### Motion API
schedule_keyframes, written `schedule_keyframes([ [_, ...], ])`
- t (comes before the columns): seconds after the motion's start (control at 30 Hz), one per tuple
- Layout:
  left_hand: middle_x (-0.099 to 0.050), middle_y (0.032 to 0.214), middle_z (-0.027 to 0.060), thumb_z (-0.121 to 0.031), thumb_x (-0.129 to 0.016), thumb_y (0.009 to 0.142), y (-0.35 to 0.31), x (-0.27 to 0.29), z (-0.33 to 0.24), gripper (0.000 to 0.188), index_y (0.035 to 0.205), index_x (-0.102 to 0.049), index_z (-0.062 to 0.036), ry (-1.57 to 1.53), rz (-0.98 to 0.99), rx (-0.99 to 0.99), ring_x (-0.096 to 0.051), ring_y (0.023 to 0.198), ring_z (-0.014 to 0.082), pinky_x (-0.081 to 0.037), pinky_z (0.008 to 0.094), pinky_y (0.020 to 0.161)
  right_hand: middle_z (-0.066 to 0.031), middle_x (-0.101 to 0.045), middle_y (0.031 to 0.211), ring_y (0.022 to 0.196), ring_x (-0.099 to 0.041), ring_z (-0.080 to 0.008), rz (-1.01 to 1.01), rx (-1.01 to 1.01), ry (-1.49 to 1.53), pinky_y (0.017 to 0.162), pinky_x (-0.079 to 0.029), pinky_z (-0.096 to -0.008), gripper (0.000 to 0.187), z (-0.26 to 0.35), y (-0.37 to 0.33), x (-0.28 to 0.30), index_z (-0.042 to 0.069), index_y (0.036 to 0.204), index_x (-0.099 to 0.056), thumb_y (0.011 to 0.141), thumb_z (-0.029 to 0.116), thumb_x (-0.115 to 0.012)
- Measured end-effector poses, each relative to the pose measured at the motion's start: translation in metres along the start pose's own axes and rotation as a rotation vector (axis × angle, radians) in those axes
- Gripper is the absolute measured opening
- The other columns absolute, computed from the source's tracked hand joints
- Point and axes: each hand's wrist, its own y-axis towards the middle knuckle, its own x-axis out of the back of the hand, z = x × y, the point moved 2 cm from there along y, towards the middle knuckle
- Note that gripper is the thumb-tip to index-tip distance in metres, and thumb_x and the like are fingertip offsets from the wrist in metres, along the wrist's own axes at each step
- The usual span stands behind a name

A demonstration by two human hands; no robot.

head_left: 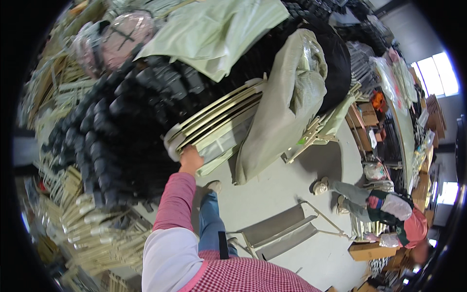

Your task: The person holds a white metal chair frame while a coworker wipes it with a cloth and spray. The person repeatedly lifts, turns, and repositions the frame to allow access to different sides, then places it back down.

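Observation:
My left hand [191,159] reaches out in a pink sleeve, its fingers closed round the near end of a bundle of folded cream frames [221,114]. The frames lie side by side with pale green fabric [221,148] among them. Where exactly the fingers grip is partly hidden. A large grey-beige fabric cover [279,104] leans just to the right of the bundle. Stacked dark folded pieces [116,126] crowd its left side. My right hand is out of view.
A pale green sheet [214,36] drapes over the far stack. Cream frames [92,228] are piled at left. On the floor stands a grey fabric-and-metal frame [279,231]. Another person [394,214] bends beside a cardboard box [372,251] at right.

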Motion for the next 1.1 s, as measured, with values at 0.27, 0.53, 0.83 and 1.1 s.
schedule_keyframes([
  [0.27, -0.052, 0.133, 0.0231, -0.068, -0.067, 0.070, 0.203, 0.006, 0.015, 0.099, 0.136, -0.044, 0.0029, 0.079, -0.003, 0.006, -0.049, 0.124, 0.0309, -0.037, 0.0368, 0.107, -0.0138, -0.070, 0.096, 0.093, -0.064, -0.0196, 0.026, -0.215, 0.101, 0.084, -0.050, -0.0321, 0.034, 0.036, -0.003, -0.014, 0.000, 0.108, -0.067, 0.086, 0.025, -0.062],
  [0.53, -0.044, 0.134, 0.0298, -0.029, -0.088, 0.053, 0.160, -0.059, 0.037, 0.111, 0.139, -0.028, 0.0063, 0.021, 0.398, 0.070, -0.042, 0.127, 0.0409, -0.038, 0.0412, 0.107, -0.0143, -0.070, 0.099, 0.094, -0.064, -0.0209, 0.062, -0.266, 0.184, 0.085, -0.050, -0.0330, 0.037, 0.048, -0.024, -0.049, 0.000, 0.109, -0.067, 0.088, 0.029, -0.060],
  [0.83, -0.054, 0.119, 0.0283, -0.024, -0.077, 0.055, 0.114, 0.014, -0.026, 0.086, 0.125, -0.039, 0.0062, -0.257, 0.279, -0.147, -0.055, 0.113, 0.0397, -0.045, 0.0404, 0.096, -0.0148, -0.069, 0.101, 0.096, -0.064, -0.0223, 0.086, -0.192, 0.253, 0.086, -0.050, -0.0340, 0.041, 0.033, -0.046, -0.091, 0.000, 0.111, -0.067, 0.089, 0.034, -0.058],
  [1.1, -0.063, 0.109, 0.0229, -0.027, -0.081, 0.057, 0.051, 0.150, -0.085, 0.080, 0.120, -0.042, 0.0025, -0.132, 0.255, -0.024, -0.062, 0.103, 0.0373, -0.049, 0.0407, 0.088, -0.0153, -0.069, 0.103, 0.097, -0.064, -0.0235, 0.059, -0.036, 0.419, 0.087, -0.050, -0.0350, 0.044, -0.041, -0.060, -0.155, 0.000, 0.112, -0.066, 0.091, 0.038, -0.056],
])
